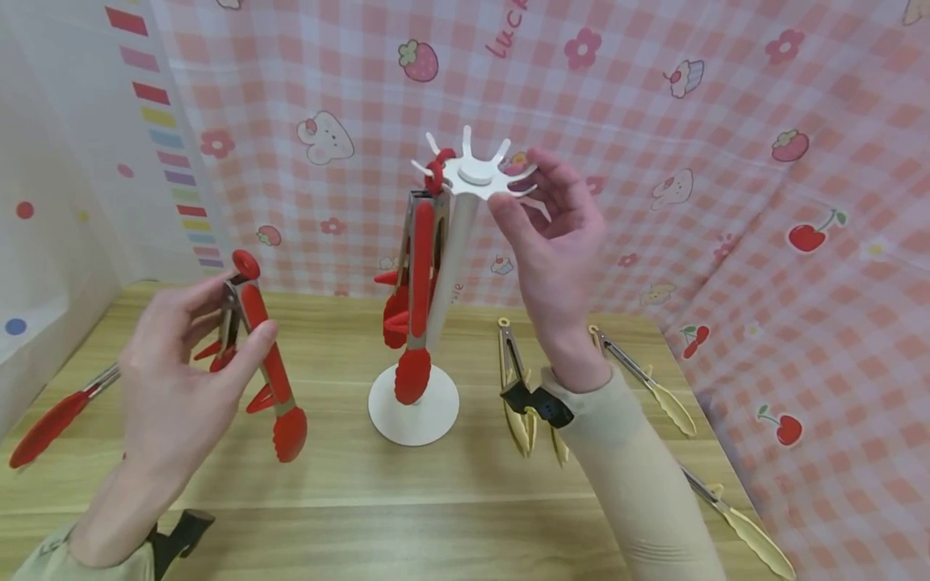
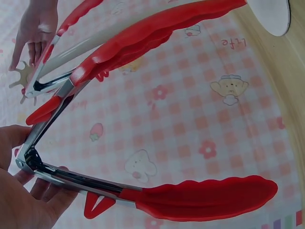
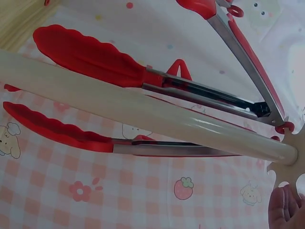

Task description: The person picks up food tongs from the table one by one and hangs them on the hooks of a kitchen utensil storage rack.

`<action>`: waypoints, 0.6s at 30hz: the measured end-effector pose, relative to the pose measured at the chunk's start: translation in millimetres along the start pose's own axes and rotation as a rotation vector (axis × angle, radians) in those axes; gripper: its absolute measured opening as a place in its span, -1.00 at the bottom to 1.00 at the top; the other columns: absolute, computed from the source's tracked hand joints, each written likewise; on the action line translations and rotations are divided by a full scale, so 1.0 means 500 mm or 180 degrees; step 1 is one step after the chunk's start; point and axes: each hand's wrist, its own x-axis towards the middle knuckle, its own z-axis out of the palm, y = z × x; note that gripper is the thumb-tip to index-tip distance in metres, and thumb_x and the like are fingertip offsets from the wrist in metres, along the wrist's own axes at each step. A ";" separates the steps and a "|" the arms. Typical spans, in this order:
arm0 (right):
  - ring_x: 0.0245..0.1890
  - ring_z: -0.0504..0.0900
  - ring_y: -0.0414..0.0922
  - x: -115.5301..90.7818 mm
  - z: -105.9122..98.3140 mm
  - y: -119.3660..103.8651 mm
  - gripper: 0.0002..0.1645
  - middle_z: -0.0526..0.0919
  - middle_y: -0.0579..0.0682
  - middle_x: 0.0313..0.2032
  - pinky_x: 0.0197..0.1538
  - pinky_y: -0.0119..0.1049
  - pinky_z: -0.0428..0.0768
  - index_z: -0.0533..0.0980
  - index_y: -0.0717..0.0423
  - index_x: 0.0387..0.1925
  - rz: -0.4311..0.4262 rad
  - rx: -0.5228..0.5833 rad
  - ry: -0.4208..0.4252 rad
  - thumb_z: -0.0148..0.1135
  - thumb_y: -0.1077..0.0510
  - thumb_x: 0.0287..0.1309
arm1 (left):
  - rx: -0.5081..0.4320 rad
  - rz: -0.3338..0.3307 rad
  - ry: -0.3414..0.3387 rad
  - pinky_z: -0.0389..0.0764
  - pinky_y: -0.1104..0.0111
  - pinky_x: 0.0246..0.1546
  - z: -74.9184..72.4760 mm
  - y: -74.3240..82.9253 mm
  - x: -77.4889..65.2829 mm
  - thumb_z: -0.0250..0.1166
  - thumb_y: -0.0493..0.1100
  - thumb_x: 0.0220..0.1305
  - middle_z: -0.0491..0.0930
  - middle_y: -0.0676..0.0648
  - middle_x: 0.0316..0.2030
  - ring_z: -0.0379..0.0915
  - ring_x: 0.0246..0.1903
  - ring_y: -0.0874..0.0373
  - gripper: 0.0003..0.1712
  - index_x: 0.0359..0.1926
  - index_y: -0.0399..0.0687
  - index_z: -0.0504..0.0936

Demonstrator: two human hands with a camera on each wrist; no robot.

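My left hand (image 1: 178, 363) holds red-tipped kitchen tongs (image 1: 270, 347) near their ring end, above the left of the table. In the left wrist view, the arms of these tongs (image 2: 205, 198) are spread wide. A white rack (image 1: 412, 424) stands mid-table, a pole on a round base with a ring of hooks (image 1: 475, 171) on top. More red tongs (image 1: 420, 274) hang by their rings on its left side. At the right side of the hooks, my right hand (image 1: 555, 234) grips the rack top between thumb and fingers.
Several yellow-tipped tongs (image 1: 664, 403) lie on the wooden table (image 1: 327, 516) at the right. Another red tool (image 1: 54, 424) lies at the far left, partly behind my left hand. A pink checked cloth (image 1: 610, 105) hangs behind the table and along its right side.
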 end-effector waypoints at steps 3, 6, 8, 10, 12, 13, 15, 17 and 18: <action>-0.13 0.69 -0.25 -0.002 0.006 0.000 0.01 0.72 -0.14 -0.14 0.05 -0.41 0.72 0.57 0.34 0.12 -0.0029 -0.0024 0.0027 0.64 -0.32 -0.17 | 0.0003 0.0035 -0.0014 0.53 0.78 0.10 0.002 0.010 0.003 0.51 -0.54 0.06 0.50 0.51 0.02 0.59 -0.06 0.59 -0.30 0.28 -0.27 0.63; -0.14 0.69 -0.26 -0.003 0.009 0.001 0.01 0.72 -0.15 -0.15 0.04 -0.42 0.72 0.56 0.35 0.11 -0.0058 -0.0040 0.0027 0.64 -0.33 -0.16 | -0.0025 0.0059 -0.0020 0.55 0.76 0.11 0.005 0.019 0.005 0.50 -0.56 0.06 0.50 0.54 0.02 0.60 -0.06 0.59 -0.30 0.28 -0.26 0.63; -0.14 0.69 -0.26 -0.001 0.009 0.002 0.00 0.71 -0.15 -0.15 0.04 -0.42 0.72 0.56 0.36 0.10 -0.0094 -0.0046 -0.0004 0.64 -0.32 -0.15 | -0.0076 0.0095 0.0013 0.55 0.75 0.11 0.008 0.022 0.006 0.50 -0.59 0.03 0.52 0.51 0.01 0.60 -0.07 0.58 -0.29 0.27 -0.25 0.64; -0.14 0.69 -0.26 0.003 0.007 0.004 -0.01 0.71 -0.15 -0.15 0.03 -0.42 0.72 0.56 0.37 0.10 -0.0135 -0.0032 -0.0064 0.65 -0.30 -0.13 | -0.0116 0.0129 0.0039 0.56 0.75 0.10 0.010 0.025 0.006 0.49 -0.62 0.00 0.55 0.48 0.01 0.61 -0.08 0.58 -0.27 0.25 -0.25 0.65; -0.14 0.68 -0.27 0.007 0.001 0.006 -0.07 0.72 -0.17 -0.15 0.02 -0.43 0.71 0.57 0.36 0.10 -0.0176 0.0005 -0.0162 0.64 -0.27 -0.06 | -0.0143 0.0147 0.0039 0.56 0.74 0.11 0.012 0.027 0.006 0.49 -0.63 -0.01 0.57 0.47 0.01 0.61 -0.08 0.57 -0.27 0.25 -0.24 0.65; -0.14 0.67 -0.27 0.009 -0.002 0.008 -0.10 0.72 -0.17 -0.15 0.02 -0.43 0.71 0.58 0.35 0.10 -0.0192 0.0025 -0.0208 0.62 -0.27 -0.02 | -0.0155 0.0155 0.0046 0.56 0.75 0.10 0.013 0.028 0.006 0.49 -0.63 -0.02 0.58 0.45 0.01 0.61 -0.09 0.57 -0.26 0.24 -0.23 0.66; -0.13 0.66 -0.25 0.012 -0.007 0.010 -0.16 0.73 -0.17 -0.15 0.02 -0.43 0.70 0.59 0.33 0.08 -0.0234 0.0089 -0.0274 0.58 -0.26 0.04 | -0.0143 0.0136 0.0000 0.56 0.75 0.10 0.014 0.032 0.006 0.50 -0.60 0.01 0.57 0.46 0.01 0.61 -0.09 0.56 -0.27 0.26 -0.20 0.66; -0.13 0.65 -0.22 0.017 -0.011 0.010 -0.23 0.73 -0.15 -0.15 0.01 -0.42 0.68 0.62 0.32 0.05 -0.0306 0.0146 -0.0325 0.54 -0.25 0.10 | -0.0141 0.0123 -0.0034 0.56 0.75 0.10 0.015 0.036 0.005 0.51 -0.57 0.04 0.56 0.46 0.01 0.61 -0.08 0.55 -0.27 0.27 -0.17 0.65; -0.13 0.65 -0.21 0.019 -0.012 0.010 -0.23 0.74 -0.14 -0.15 0.00 -0.42 0.68 0.62 0.33 0.04 -0.0343 0.0149 -0.0338 0.53 -0.25 0.11 | -0.0131 0.0113 -0.0054 0.56 0.75 0.10 0.015 0.038 0.005 0.51 -0.55 0.05 0.55 0.46 0.01 0.61 -0.08 0.54 -0.28 0.28 -0.16 0.65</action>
